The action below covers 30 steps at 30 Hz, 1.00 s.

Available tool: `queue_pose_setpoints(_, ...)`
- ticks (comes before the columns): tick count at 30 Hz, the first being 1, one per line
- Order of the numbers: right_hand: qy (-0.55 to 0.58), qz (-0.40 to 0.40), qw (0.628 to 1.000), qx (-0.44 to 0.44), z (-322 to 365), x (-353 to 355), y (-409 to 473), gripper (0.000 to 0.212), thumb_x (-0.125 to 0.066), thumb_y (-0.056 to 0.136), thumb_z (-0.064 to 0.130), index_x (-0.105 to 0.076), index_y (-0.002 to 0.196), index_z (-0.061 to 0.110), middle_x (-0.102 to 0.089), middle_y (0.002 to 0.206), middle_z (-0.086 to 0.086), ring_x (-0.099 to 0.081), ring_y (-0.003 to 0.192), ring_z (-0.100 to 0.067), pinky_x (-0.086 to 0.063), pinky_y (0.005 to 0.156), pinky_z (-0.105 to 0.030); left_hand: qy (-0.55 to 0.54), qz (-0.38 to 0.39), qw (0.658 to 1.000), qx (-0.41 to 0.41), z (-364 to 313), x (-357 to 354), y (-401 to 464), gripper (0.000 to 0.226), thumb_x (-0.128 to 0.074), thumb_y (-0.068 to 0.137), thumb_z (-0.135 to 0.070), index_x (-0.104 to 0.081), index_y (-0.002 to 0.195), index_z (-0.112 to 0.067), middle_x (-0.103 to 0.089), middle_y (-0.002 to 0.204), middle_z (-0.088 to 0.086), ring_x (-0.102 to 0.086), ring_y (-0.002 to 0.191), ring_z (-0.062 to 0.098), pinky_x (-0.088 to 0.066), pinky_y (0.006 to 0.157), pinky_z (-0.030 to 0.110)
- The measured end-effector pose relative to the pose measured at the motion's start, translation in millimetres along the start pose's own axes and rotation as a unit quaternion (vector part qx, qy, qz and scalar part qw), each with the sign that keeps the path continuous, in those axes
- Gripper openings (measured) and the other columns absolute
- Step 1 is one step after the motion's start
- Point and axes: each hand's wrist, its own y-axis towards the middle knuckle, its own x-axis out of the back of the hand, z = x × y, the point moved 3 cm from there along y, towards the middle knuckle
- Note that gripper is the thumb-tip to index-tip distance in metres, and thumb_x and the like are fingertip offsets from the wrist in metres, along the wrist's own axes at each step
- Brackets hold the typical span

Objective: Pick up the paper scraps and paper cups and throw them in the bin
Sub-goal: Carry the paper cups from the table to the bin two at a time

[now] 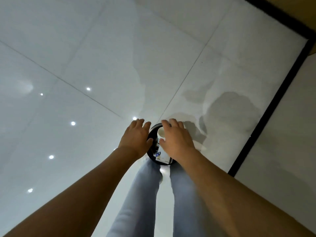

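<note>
Both hands, left (135, 136) and right (176, 139), hover spread and empty over the round black bin (152, 130), where a light, crushable white paper cup (160, 132) lies.

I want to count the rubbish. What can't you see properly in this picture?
- Head view: most of the bin lies under the left hand and right hand.
- Only part of a paper cup shows inside.
- Print on the carton is too small.
- Feet: hidden behind the legs.
</note>
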Motion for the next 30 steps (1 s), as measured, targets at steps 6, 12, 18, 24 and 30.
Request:
queue_pose_setpoints(6,-0.050,-0.028,0.995,0.081,79.6,75.1,-66.7,0.055,-0.050,0.096,0.038,-0.029,0.145,0.022,-0.034,0.147,-0.005,-0.036,0.130,-0.025,-0.038,0.102,-0.035,0.000,-0.074,0.996,0.051,1.2,81.1,-92.8,0.052,-0.051,0.092,-0.031,-0.037,0.139,-0.013,-0.040,0.141,0.010,-0.032,0.132,0.027,-0.032,0.107,0.034)
queue_pose_setpoints(12,-0.128,-0.034,0.978,0.164,145.9,109.1,-120.9,0.058,-0.052,0.095,0.038,-0.028,0.145,0.022,-0.035,0.146,-0.006,-0.039,0.127,-0.026,-0.041,0.098,-0.035,-0.028,-0.140,0.980,0.137,15.4,106.1,-193.3,0.051,-0.048,0.094,-0.031,-0.036,0.140,-0.013,-0.041,0.141,0.010,-0.035,0.131,0.027,-0.031,0.109,0.035)
queue_pose_setpoints(18,-0.193,-0.009,0.945,0.264,219.6,108.7,-176.5,0.061,-0.053,0.093,0.037,-0.027,0.146,0.022,-0.034,0.146,-0.007,-0.036,0.129,-0.028,-0.040,0.097,-0.039,-0.107,-0.219,0.940,0.239,35.7,101.8,-304.7,0.048,-0.049,0.094,-0.031,-0.040,0.137,-0.012,-0.045,0.135,0.010,-0.038,0.127,0.026,-0.034,0.105,0.035)
queue_pose_setpoints(24,-0.255,0.017,0.896,0.363,309.6,72.1,-222.7,0.062,-0.054,0.092,0.037,-0.027,0.146,0.021,-0.035,0.145,-0.007,-0.037,0.128,-0.028,-0.041,0.098,-0.040,-0.187,-0.262,0.884,0.340,83.0,69.2,-400.3,0.045,-0.050,0.093,-0.031,-0.042,0.134,-0.012,-0.047,0.130,0.009,-0.041,0.122,0.025,-0.040,0.096,0.034)
queue_pose_setpoints(30,-0.306,0.044,0.835,0.456,417.4,-3.0,-273.8,0.061,-0.055,0.092,0.036,-0.029,0.145,0.021,-0.038,0.144,-0.007,-0.040,0.127,-0.028,-0.044,0.097,-0.039,-0.253,-0.283,0.822,0.424,148.5,29.9,-493.2,0.047,-0.049,0.093,-0.032,-0.042,0.135,-0.012,-0.048,0.130,0.008,-0.043,0.120,0.024,-0.044,0.091,0.035)
